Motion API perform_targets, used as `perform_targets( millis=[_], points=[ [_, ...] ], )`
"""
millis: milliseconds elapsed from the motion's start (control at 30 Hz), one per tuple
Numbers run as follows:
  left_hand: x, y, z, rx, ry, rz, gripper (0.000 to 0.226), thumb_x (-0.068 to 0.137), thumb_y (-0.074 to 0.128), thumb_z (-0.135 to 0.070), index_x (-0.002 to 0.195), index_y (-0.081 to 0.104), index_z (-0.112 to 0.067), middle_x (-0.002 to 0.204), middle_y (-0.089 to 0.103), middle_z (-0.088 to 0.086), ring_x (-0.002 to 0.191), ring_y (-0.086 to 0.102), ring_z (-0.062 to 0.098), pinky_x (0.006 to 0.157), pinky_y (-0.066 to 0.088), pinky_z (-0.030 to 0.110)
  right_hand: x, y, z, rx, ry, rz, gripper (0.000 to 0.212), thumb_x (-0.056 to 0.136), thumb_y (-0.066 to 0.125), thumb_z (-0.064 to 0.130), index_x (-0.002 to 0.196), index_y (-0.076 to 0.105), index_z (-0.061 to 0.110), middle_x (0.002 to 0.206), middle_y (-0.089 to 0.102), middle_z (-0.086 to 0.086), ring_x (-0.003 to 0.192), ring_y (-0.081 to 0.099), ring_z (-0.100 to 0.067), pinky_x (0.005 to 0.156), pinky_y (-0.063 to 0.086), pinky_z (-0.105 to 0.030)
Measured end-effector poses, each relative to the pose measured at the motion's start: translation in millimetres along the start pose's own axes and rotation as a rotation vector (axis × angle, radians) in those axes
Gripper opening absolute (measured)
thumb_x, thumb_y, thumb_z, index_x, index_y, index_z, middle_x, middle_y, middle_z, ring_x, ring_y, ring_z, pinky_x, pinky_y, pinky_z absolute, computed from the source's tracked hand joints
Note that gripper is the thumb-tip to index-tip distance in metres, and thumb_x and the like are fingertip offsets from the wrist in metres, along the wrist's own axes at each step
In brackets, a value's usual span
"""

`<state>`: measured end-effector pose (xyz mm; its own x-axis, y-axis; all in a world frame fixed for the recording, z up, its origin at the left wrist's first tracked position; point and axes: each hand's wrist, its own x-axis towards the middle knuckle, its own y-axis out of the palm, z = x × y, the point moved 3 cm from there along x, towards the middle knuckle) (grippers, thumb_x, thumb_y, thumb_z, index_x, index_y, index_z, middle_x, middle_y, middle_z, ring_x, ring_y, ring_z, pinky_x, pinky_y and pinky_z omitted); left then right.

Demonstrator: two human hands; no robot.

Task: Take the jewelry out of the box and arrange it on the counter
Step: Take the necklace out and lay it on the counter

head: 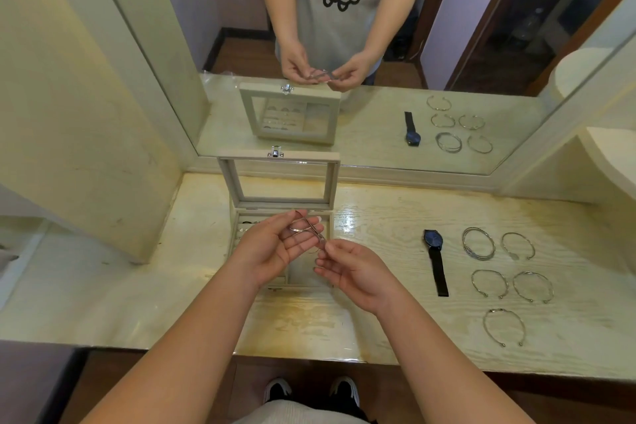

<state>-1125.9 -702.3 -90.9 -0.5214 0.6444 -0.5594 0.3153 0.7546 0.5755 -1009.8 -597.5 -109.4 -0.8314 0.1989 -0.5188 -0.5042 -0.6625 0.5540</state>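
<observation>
Left hand (272, 249) palm up, holding a silver bangle (303, 229) across its fingers. Right hand (358, 270) pinches the bangle's lower end. Both are over the open box (225, 179) on the counter (378, 217). Watch (434, 244) and five bangles (478, 257) lie right of the box.

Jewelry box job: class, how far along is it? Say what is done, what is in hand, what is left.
Done: a watch and five bangles lie on the counter, right of the open box. In hand: the left hand and right hand both hold another silver bangle above the box. Left: setting it down, then the small pieces showing in the box's left slots.
</observation>
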Motion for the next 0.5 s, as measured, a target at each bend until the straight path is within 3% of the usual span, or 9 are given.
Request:
perform_targets(
  millis=[167,300,500],
  points=[
    [2,-2,-3,0.042,0.043,0.004,0.022,0.099,0.048,-0.012,0.104,0.064,0.002,0.100,0.072,0.023,0.091,0.072,0.031,0.072,0.060,0.036,3,-8,12,-0.017,-0.105,-0.115,0.012,0.090,0.057,0.002,0.082,0.065,0.007,0.069,0.060,-0.006,0.063,0.060,-0.013,0.068,0.055,-0.026],
    [1,-6,-2,0.080,0.073,0.016,0.022,0.098,0.050,-0.009,0.100,0.068,0.002,0.096,0.071,0.024,0.096,0.071,0.033,0.080,0.060,0.039,3,-13,32,-0.028,-0.190,-0.154,0.013,0.090,0.056,-0.002,0.094,0.068,0.004,0.071,0.066,-0.006,0.068,0.064,-0.013,0.069,0.056,-0.023],
    [-4,1,3,0.299,0.080,0.102,0.020,0.095,0.054,-0.010,0.105,0.068,0.000,0.105,0.072,0.022,0.099,0.070,0.033,0.088,0.057,0.038,-3,-6,64,-0.320,-0.313,-0.117,0.018,0.092,0.055,-0.001,0.102,0.070,0.002,0.081,0.069,-0.008,0.077,0.066,-0.014,0.071,0.055,-0.022]
  ],
)
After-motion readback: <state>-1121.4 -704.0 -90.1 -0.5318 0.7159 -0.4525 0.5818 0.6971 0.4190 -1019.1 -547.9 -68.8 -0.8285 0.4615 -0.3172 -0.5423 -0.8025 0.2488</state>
